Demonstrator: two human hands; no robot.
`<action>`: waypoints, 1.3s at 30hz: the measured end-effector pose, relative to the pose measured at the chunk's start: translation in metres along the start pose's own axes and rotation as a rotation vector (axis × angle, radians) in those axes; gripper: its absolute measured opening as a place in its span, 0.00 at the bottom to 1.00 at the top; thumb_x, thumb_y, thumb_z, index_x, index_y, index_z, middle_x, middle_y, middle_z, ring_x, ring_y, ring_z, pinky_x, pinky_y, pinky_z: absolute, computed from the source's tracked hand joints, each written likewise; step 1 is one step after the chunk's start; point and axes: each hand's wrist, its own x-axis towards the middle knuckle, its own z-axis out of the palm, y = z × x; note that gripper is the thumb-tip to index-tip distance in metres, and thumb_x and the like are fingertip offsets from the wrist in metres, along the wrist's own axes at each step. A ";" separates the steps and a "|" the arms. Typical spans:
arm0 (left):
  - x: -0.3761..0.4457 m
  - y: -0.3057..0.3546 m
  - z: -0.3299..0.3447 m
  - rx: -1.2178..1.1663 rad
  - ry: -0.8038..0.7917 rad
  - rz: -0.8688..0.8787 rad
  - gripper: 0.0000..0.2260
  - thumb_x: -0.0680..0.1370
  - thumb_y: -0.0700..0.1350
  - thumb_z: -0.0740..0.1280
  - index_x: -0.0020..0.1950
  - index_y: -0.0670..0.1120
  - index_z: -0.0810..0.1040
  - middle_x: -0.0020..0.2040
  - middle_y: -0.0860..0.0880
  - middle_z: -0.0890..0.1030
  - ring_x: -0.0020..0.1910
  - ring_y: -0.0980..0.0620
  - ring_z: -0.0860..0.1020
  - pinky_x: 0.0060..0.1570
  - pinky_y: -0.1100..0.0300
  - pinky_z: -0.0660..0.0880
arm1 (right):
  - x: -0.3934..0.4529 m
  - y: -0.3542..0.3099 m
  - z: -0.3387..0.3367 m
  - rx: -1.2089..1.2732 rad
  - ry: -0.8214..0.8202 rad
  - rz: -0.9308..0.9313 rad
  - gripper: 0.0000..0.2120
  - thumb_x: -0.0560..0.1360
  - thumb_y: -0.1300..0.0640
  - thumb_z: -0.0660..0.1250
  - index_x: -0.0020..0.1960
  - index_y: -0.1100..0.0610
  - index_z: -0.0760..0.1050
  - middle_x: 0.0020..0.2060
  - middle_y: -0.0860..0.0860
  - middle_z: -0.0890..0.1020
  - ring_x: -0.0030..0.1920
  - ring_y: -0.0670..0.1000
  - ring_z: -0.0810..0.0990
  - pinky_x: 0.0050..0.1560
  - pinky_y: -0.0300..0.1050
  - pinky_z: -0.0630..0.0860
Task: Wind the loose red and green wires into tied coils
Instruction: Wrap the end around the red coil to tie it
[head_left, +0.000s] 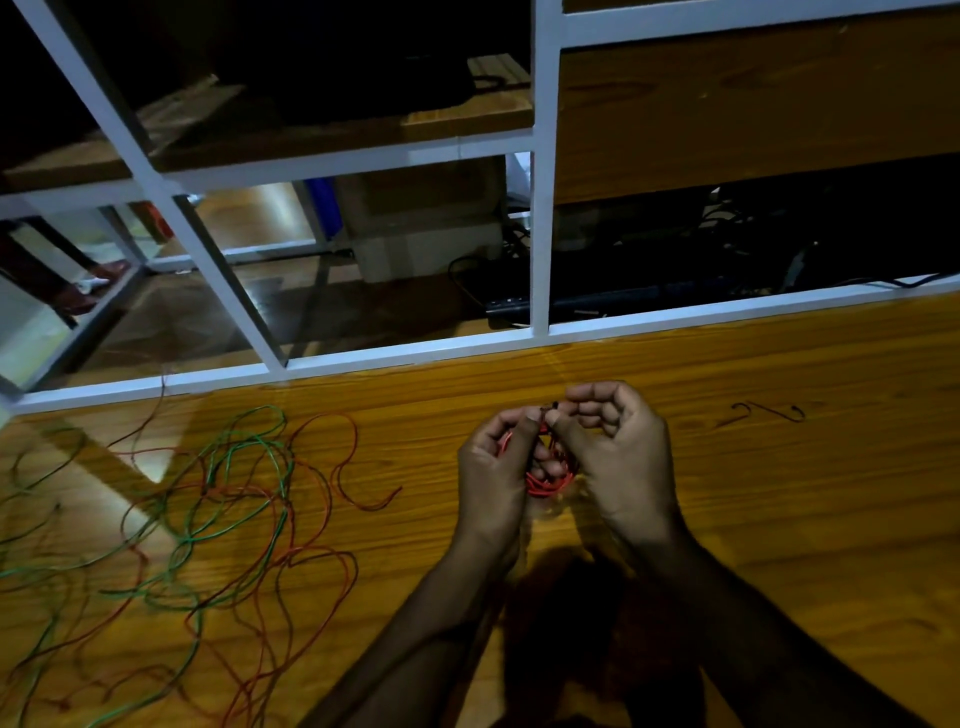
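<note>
- The left hand (493, 462) and the right hand (613, 457) are together above the wooden bench (727, 493), and between them is a small red coil (548, 480).
- The left hand has its fingers curled round the left side of the coil; its thumb presses on the top.
- The right hand pinches something dark and thin at the top of the coil with thumb and fingers. It is probably the tie or the wire end, but I cannot tell which, the picture is too dim there.
- The step in hand seems to be the tying of this red coil.
- To do it well, I think the left hand must keep the loops tight together, so they do not spring open, while the right hand brings the end round the bundle and pulls it firm.
- The knot should sit across all loops, not only some of them.
- The loose red and green wires (208, 519) lie tangled on the bench, well apart to the left, so most of the task is not yet done.
- Some short dark wire pieces (763, 413) lie on the bench to the right.
</note>
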 end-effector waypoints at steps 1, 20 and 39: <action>0.000 0.003 0.001 0.002 -0.004 0.015 0.08 0.81 0.41 0.66 0.54 0.36 0.80 0.30 0.47 0.77 0.26 0.54 0.76 0.30 0.64 0.76 | -0.001 -0.001 -0.001 -0.001 0.012 -0.013 0.11 0.73 0.61 0.75 0.51 0.52 0.77 0.45 0.48 0.84 0.47 0.42 0.82 0.46 0.35 0.78; -0.005 0.021 0.010 -0.001 -0.005 0.155 0.06 0.78 0.40 0.69 0.53 0.42 0.83 0.32 0.48 0.80 0.26 0.55 0.75 0.29 0.63 0.74 | 0.001 -0.020 -0.008 0.393 -0.064 -0.090 0.13 0.69 0.73 0.74 0.44 0.59 0.74 0.40 0.53 0.85 0.45 0.52 0.85 0.46 0.41 0.82; -0.010 0.026 0.017 -0.133 0.005 0.054 0.05 0.79 0.39 0.67 0.53 0.42 0.81 0.30 0.50 0.79 0.24 0.57 0.74 0.26 0.67 0.73 | -0.004 -0.027 -0.008 0.305 -0.050 -0.113 0.13 0.72 0.73 0.71 0.43 0.60 0.70 0.42 0.55 0.84 0.45 0.52 0.85 0.46 0.41 0.82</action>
